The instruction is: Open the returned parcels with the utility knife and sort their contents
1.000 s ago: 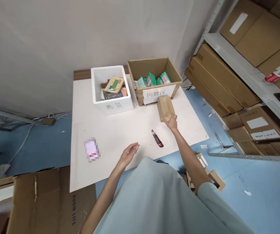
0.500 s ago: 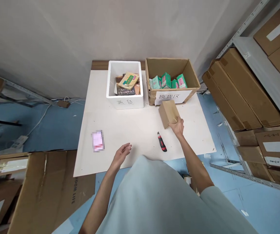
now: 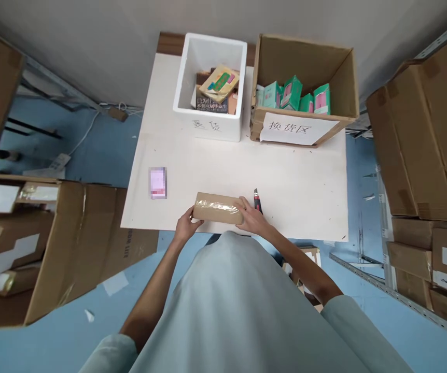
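Observation:
A small brown cardboard parcel [image 3: 218,207] sealed with clear tape lies near the front edge of the white table [image 3: 297,181]. My left hand [image 3: 186,227] grips its left end and my right hand [image 3: 252,219] grips its right end, fingers wrapped round it. A red and black utility knife [image 3: 257,201] lies on the table just behind my right hand, partly hidden by it.
A white foam box [image 3: 211,124] with books and a labelled cardboard box [image 3: 342,103] with green packets stand at the table's back. A small pink item [image 3: 157,182] lies at the left. Large cartons [image 3: 71,238] flank the table left, shelved cartons [image 3: 414,150] right.
My right hand brought the parcel from the back right down to the front edge. My left hand came up and took hold of its other end. The camera tilted down.

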Motion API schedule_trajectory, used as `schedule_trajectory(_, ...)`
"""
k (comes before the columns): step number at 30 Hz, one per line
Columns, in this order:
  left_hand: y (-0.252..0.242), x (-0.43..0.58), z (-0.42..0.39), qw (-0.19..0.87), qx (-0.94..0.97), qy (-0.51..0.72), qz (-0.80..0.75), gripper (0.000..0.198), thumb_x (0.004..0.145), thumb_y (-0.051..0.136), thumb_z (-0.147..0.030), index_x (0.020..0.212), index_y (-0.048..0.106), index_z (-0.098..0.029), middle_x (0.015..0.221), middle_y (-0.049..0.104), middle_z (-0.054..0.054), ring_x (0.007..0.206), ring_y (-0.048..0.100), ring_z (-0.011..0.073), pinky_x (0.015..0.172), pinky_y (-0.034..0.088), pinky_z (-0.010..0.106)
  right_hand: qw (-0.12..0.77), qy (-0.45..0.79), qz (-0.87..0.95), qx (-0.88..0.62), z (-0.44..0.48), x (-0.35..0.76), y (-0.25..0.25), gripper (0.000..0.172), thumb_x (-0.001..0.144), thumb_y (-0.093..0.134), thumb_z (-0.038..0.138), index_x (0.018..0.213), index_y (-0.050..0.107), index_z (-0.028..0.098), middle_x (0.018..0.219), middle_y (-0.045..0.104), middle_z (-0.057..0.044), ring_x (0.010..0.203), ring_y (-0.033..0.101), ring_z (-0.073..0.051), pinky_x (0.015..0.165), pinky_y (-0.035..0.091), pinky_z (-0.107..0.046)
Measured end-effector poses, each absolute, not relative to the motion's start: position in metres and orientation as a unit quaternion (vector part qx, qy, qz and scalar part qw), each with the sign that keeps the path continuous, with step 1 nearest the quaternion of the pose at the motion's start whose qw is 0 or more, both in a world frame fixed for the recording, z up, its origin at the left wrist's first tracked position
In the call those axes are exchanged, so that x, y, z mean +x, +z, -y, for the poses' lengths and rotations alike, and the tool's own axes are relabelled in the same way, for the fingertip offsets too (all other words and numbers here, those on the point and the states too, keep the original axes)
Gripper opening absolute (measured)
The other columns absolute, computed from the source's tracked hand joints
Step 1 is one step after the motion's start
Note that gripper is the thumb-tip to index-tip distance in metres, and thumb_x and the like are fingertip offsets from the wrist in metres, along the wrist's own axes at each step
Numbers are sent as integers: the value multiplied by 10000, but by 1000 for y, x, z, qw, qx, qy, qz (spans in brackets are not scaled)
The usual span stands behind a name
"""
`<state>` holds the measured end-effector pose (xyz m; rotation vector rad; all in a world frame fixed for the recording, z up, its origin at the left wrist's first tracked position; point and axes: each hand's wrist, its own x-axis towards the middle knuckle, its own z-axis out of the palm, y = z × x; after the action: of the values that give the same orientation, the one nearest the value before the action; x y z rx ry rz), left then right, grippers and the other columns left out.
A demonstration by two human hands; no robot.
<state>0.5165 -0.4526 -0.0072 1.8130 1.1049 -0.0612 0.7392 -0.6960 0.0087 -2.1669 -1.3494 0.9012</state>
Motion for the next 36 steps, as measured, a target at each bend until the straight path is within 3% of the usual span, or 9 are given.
schedule_trajectory(5, -18, 486, 480, 540, 689, 8, -482, 823, 668, 853, -358, 1459, 685, -206, 1392, 784, 135, 1302, 734, 360, 1140, 598, 538, 349, 333, 427, -765, 722, 731, -20, 1215, 902, 881, 353, 1840, 108, 330, 1902, 111, -157, 1526, 585, -442, 1112, 651, -570)
schedule_trajectory(7, -21, 485, 486, 548, 678, 6, -490, 819, 646, 858, -361, 1432, 693, -198, 1369, 793, 138, 1293, 738, 359, 1132, 602, 533, 414, 353, 367, -755, 729, 725, -33, 1255, 893, 896, 446, 1839, 81, 324, 1889, 173, -167, 1558, 559, -419, 1160, 627, -565)
schedule_trajectory(9, -24, 488, 487, 547, 673, -5, -499, 765, 638, 842, -356, 1371, 717, -178, 1321, 810, 138, 1252, 755, 354, 1113, 610, 508, 457, 384, 312, -739, 733, 715, -44, 1209, 883, 891, 503, 1827, 160, 307, 1826, 348, -181, 1548, 575, -398, 1192, 602, -583)
schedule_trajectory(12, -29, 499, 481, 526, 677, -39, -513, 607, 627, 814, -346, 1203, 776, -161, 1182, 846, 127, 1158, 782, 369, 1078, 616, 494, 491, 402, 249, -732, 733, 699, -55, 1006, 899, 844, 525, 1747, 374, 258, 1681, 559, -187, 1495, 625, -379, 1194, 594, -606)
schedule_trajectory(17, -26, 506, 462, 521, 687, -54, -503, 484, 620, 795, -348, 1068, 828, -165, 1103, 860, 100, 1176, 770, 411, 1095, 599, 504, 511, 353, 192, -760, 724, 684, -47, 752, 901, 815, 489, 1575, 588, 246, 1547, 699, -149, 1422, 690, -342, 1200, 597, -560)
schedule_trajectory(23, 4, 498, 438, 603, 667, 21, -437, 515, 793, 782, -462, 1224, 850, -189, 1439, 784, 95, 1369, 703, 350, 1184, 571, 461, 485, 302, 147, -808, 708, 683, -20, 621, 981, 728, 593, 1477, 672, 224, 1421, 793, -155, 1365, 744, -343, 1225, 560, -587)
schedule_trajectory(27, 6, 496, 419, 604, 653, 5, -457, 631, 846, 772, -606, 1285, 830, -156, 1357, 817, 126, 1283, 752, 364, 1115, 610, 465, 469, 306, 109, -822, 688, 677, -21, 638, 986, 711, 657, 1436, 699, 204, 1318, 834, -175, 1275, 791, -349, 1162, 602, -585)
schedule_trajectory(31, -13, 489, 404, 631, 636, -8, -444, 668, 850, 770, -633, 1308, 801, -148, 1400, 798, 143, 1290, 753, 358, 1148, 596, 480, 472, 315, 88, -819, 673, 665, -35, 588, 1012, 651, 660, 1393, 727, 218, 1445, 780, -165, 1389, 730, -315, 1163, 602, -519)
schedule_trajectory(36, -33, 468, 394, 662, 614, -42, -429, 634, 932, 612, -617, 1301, 784, -131, 1463, 759, 176, 1268, 771, 332, 1142, 609, 507, 470, 310, 56, -825, 680, 651, -44, 598, 1029, 555, 613, 1421, 718, 192, 1573, 694, -178, 1432, 687, -304, 1155, 603, -533)
